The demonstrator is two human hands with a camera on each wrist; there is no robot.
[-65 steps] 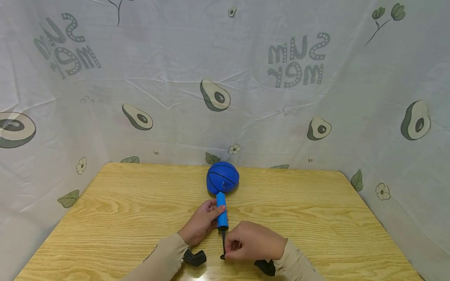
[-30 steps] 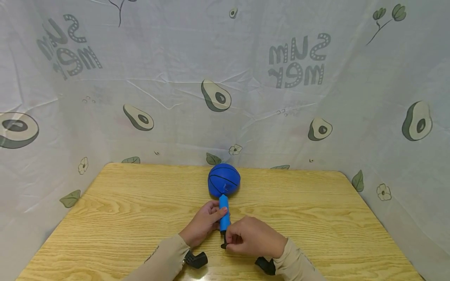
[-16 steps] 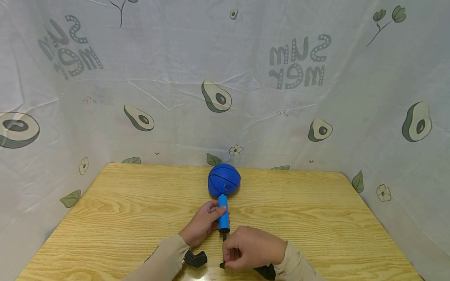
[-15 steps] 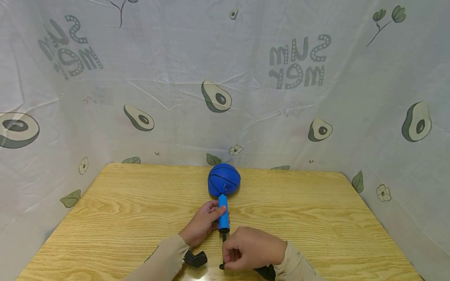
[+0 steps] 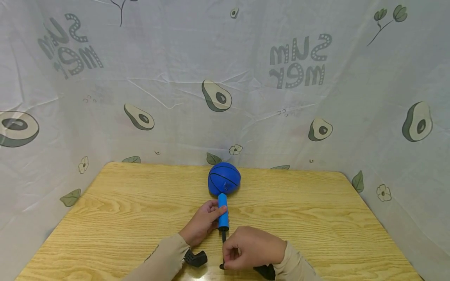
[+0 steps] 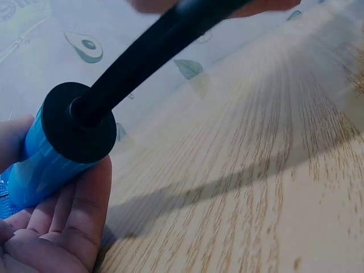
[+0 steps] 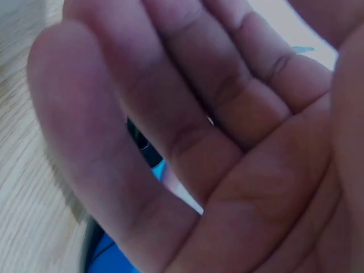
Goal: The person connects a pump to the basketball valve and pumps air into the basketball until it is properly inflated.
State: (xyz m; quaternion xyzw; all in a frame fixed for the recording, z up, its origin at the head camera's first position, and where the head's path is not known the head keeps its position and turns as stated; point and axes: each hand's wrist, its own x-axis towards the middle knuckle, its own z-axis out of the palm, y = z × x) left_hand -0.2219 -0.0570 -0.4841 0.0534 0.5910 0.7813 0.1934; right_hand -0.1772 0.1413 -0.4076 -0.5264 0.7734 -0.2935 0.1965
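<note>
In front of the blue ball (image 5: 223,176), the left hand (image 5: 201,223) grips a pump (image 5: 223,221); the right hand (image 5: 254,247) pinches its extended handle (image 5: 222,267), apparently mid-pumping, likely needing a push ballward.

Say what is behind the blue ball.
Behind the ball, the back edge of the table and the printed cloth show; the stretch of edge it covers is hidden.

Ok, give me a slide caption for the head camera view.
Left hand grips a blue pump, right hand holds its black handle, blue ball at the pump's far end.
</note>
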